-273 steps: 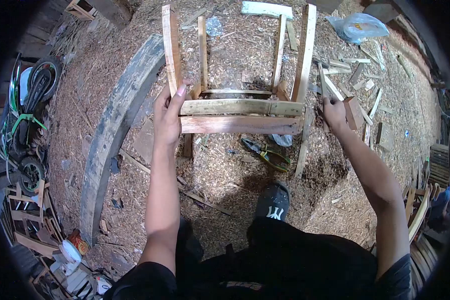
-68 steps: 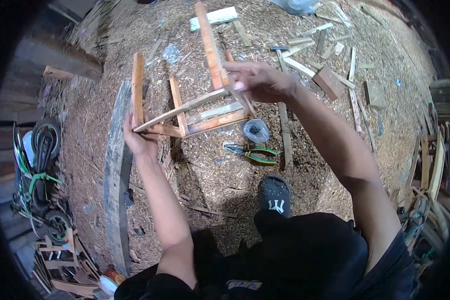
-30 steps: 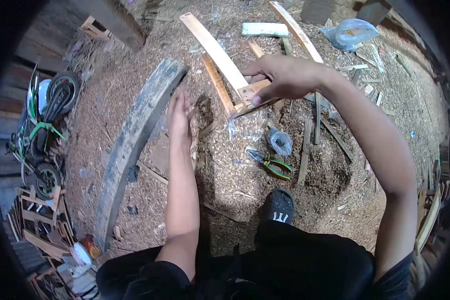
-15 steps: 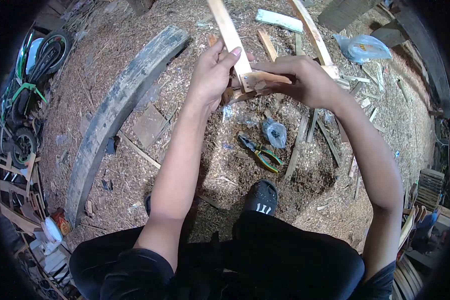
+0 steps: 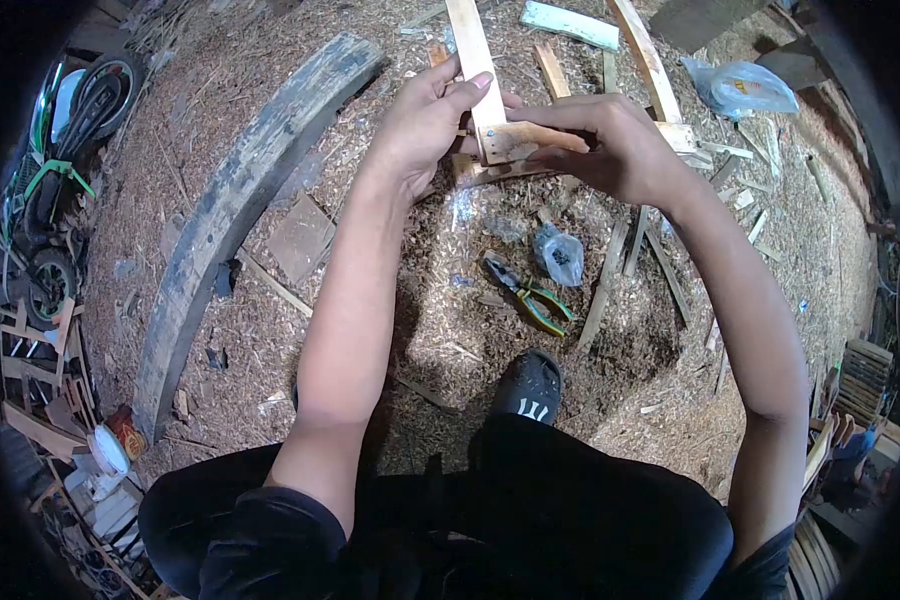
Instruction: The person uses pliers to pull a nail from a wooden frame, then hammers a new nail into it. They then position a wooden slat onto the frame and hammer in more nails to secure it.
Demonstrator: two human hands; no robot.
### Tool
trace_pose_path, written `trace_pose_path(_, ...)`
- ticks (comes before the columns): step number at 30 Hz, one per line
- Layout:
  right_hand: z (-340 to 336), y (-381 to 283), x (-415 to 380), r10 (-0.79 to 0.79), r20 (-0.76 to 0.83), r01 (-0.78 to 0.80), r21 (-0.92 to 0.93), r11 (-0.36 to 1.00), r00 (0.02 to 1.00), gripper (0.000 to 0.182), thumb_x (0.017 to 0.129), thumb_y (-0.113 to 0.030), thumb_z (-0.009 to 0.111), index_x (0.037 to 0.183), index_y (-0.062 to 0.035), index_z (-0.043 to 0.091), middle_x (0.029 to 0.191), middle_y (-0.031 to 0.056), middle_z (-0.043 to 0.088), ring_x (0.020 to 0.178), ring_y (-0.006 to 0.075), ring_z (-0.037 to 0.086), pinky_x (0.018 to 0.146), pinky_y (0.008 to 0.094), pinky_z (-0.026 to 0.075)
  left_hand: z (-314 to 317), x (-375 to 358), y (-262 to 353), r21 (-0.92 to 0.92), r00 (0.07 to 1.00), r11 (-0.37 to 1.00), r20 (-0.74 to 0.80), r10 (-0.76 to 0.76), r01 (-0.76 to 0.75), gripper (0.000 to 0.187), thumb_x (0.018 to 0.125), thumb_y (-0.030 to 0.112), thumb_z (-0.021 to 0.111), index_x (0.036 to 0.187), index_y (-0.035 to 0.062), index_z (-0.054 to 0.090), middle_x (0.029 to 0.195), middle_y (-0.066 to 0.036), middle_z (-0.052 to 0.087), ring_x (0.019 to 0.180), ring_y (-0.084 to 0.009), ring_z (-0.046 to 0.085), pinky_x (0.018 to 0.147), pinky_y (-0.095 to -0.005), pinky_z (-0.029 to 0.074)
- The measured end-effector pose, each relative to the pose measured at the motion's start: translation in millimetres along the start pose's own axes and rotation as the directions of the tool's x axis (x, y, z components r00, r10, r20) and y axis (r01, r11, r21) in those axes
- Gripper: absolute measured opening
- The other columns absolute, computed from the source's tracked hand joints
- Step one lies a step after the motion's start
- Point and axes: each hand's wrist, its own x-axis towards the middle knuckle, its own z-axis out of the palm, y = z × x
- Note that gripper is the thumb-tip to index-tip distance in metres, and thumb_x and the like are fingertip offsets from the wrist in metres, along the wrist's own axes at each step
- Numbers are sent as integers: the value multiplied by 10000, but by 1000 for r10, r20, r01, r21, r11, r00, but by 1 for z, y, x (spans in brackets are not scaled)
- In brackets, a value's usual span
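My left hand [image 5: 418, 130] is closed around a pale wooden strip [image 5: 474, 55], its thumb pressed along the edge. At the strip's lower end, a short brown wood piece [image 5: 522, 140] lies across it, with small dark nail-like dots at the overlap. My right hand [image 5: 630, 150] grips the right end of that short piece; some fingers are hidden behind it. Just below is another wood piece [image 5: 475, 175], partly covered by the hands. Pliers with green and yellow handles [image 5: 528, 293] lie on the ground, beside a clear plastic bag [image 5: 560, 256] of small dark things.
A long weathered beam [image 5: 240, 200] curves along the left. Wood offcuts [image 5: 610, 280] and a pale green board [image 5: 570, 25] lie on the shavings. At upper right sits a plastic bag [image 5: 750, 88]; a small motorbike [image 5: 65, 170] stands far left. My sandal [image 5: 530, 385] is below the pliers.
The joined wood has tilted, so the face of the short piece with the dots shows more fully. Both hands keep their hold. The view has shifted slightly.
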Motion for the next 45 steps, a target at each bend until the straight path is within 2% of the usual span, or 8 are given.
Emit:
trace_pose_path(8,-1,-2,0,-59,-18,58,-27,998,998,428,807,-122,794,1226,-150,709,1037,130,739,910,305,717,795,371,579,-13,-17,1,-48,999,998,13,-51,52,504,1022,192,581,1432,-67,442,1079,-188,711,919,-237,732,772,-334,640)
trace_pose_path(12,0,-3,2,-85,-16,85,1,996,996,470,802,-136,817,1252,-105,689,909,110,728,772,243,685,691,362,547,-13,-20,4,81,997,996,79,24,-30,573,973,209,664,1451,-27,455,1034,-104,710,865,-152,695,725,-268,589)
trace_pose_path(14,-5,-8,3,50,67,-46,-59,997,997,470,796,-114,790,1247,-205,697,1038,103,742,928,303,717,820,379,584,-16,-17,3,108,996,994,89,1,-11,582,948,247,706,1447,26,502,1027,-30,706,820,-86,657,659,-198,539)
trace_pose_path(19,2,4,5,-8,27,9,-30,1000,1000,463,810,-153,784,1252,-254,692,1045,86,742,938,309,714,834,395,579,-23,-13,7,204,970,978,241,-7,-43,552,918,141,731,1416,15,529,847,26,689,737,-37,603,612,-202,482)
trace_pose_path(29,4,4,4,-12,-29,12,-15,1000,1000,482,806,-188,795,1269,-269,687,1048,100,737,925,314,710,786,407,562,-17,-9,-3,6,989,999,139,48,-49,471,906,45,718,1327,-62,535,760,-51,695,575,-71,574,510,-225,435)
trace_pose_path(31,0,1,4,-19,-35,17,-44,999,999,481,807,-191,797,1272,-249,686,1041,109,733,927,316,705,782,410,558,-21,-8,-4,68,982,997,187,17,-30,611,893,132,756,1428,-9,498,924,-20,720,805,-70,635,694,-238,509)
trace_pose_path(37,-6,3,-5,-46,-93,36,-102,994,995,510,811,-162,799,1303,-155,662,1081,121,690,986,317,663,841,396,534,-21,-11,-6,91,987,994,154,42,-56,748,898,165,758,1514,-26,378,1064,-72,716,989,-137,667,926,-288,510)
trace_pose_path(45,-19,18,-41,-131,-400,-14,-339,941,907,395,908,-271,722,1284,-156,684,1246,92,648,1141,269,614,1010,434,444,-20,-2,-8,45,995,998,89,33,-37,724,910,169,723,1511,-33,373,1156,-120,689,1004,-155,678,893,-300,549)
